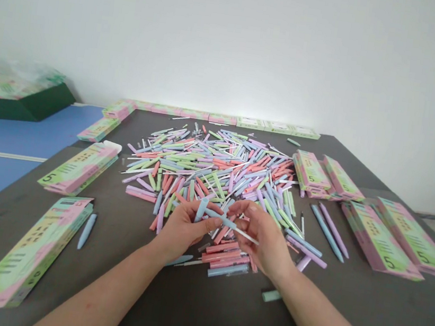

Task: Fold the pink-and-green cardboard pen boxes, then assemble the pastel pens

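Observation:
My left hand [185, 226] is closed, with a short blue pen cap [202, 209] upright between its fingers. Its thumb and fingers also grip a slim blue pen [228, 221], from which a white refill [247, 236] sticks out toward the lower right. Curled around the other end of this pen is my right hand [261, 238]; its fingertips meet the blue part and partly hide it. Behind and under both hands spreads a big pile of pastel pen parts [200, 169] in blue, green, purple and coral. Coral barrels [225, 255] lie just below the hands.
Green-and-pink pen boxes [33, 251] line the left side; more boxes [387, 239] lie at right and along the back edge. A blue pen [87, 231] rests by the near left box. Blue and purple pens [328, 232] lie at right. A dark green bin [28, 103] stands far left.

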The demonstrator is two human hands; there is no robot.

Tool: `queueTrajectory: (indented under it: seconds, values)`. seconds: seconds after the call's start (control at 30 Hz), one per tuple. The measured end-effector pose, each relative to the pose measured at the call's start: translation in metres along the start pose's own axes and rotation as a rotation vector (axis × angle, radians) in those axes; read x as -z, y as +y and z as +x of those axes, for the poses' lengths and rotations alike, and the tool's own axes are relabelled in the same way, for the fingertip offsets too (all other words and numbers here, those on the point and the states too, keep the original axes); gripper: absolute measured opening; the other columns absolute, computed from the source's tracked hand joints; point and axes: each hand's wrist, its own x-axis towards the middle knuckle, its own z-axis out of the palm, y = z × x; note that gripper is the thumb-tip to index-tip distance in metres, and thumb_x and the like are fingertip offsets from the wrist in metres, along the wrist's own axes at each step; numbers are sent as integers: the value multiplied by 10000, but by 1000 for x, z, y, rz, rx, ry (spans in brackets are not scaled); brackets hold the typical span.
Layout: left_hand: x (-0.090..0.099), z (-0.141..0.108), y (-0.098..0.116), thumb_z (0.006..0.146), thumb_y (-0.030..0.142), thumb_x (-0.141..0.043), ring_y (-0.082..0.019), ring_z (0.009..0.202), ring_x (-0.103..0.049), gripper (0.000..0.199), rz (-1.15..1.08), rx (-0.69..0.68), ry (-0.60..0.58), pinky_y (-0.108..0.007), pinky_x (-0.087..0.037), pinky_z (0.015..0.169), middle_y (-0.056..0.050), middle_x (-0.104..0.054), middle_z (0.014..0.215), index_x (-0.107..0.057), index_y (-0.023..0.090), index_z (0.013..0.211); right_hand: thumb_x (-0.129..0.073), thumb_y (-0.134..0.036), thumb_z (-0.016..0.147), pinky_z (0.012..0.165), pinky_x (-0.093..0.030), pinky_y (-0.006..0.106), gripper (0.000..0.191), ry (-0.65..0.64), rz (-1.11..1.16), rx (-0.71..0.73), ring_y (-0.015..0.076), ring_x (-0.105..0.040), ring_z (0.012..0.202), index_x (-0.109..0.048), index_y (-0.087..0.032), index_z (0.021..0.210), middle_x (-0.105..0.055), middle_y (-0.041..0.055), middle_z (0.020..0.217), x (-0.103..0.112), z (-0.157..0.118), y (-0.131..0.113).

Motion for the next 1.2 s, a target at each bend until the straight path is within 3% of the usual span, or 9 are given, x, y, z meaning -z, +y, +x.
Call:
queueTrajectory:
  seconds: [0.17,0.5,0.57,0.63,0.77,0.97,1.07,1.2]
  values:
    - [-5,-1,-3,721,374,-779,-3,327,-247,297,-63,20,-27,-141,-147,336,101,-405,437,-658,153,878,-533,-434,813,370,-302,183,280,99,117,44,80,-442,454,-596,-165,854,-561,-1,694,-14,1,7]
    - [-6,-1,-1,697,344,-801,18,322,-233,299,-227,13,13,-128,-155,322,72,-507,519,-650,145,861,-504,-374,835,485,-484,240,256,1,249,59,136,-564,568,-633,-154,858,-578,24,709,-7,0,-3]
    - [-4,-1,1,709,316,-795,18,327,-227,271,-259,4,13,-124,-155,326,77,-498,514,-650,147,863,-510,-374,845,423,-438,212,263,-2,227,-14,119,-547,525,-637,-144,839,-580,23,694,-4,1,-6]
    - [-3,0,2,715,296,-790,14,330,-220,252,-272,1,4,-122,-158,328,93,-453,482,-652,148,865,-513,-396,866,340,-316,175,296,-48,176,-121,80,-465,425,-637,-132,821,-565,8,638,-2,2,-7]
    - [-1,0,2,719,315,-786,3,328,-212,258,-243,15,-30,-120,-161,321,114,-374,428,-649,145,856,-629,-413,839,321,-154,159,280,-187,63,-208,36,-323,347,-591,-148,759,-505,-47,513,0,3,-2]
    - [-2,-1,3,721,353,-781,5,337,-193,295,-187,52,-51,-113,-160,322,118,-352,444,-634,149,875,-672,-399,842,380,-207,164,268,-291,-12,-212,42,-392,400,-609,-139,821,-539,-45,498,2,1,7]
    - [-2,-1,6,725,379,-773,6,348,-191,329,-159,25,-55,-115,-167,326,115,-368,481,-627,157,919,-683,-380,839,363,-151,159,253,-320,42,-236,29,-325,389,-622,-134,840,-547,-41,514,4,2,7]
    - [-2,-2,5,803,519,-649,4,385,-246,387,-116,-15,-83,-132,-225,333,50,-527,685,-620,175,978,-730,-349,793,336,-148,134,244,-185,200,-145,15,-276,390,-602,-143,765,-581,-26,568,4,4,-1]
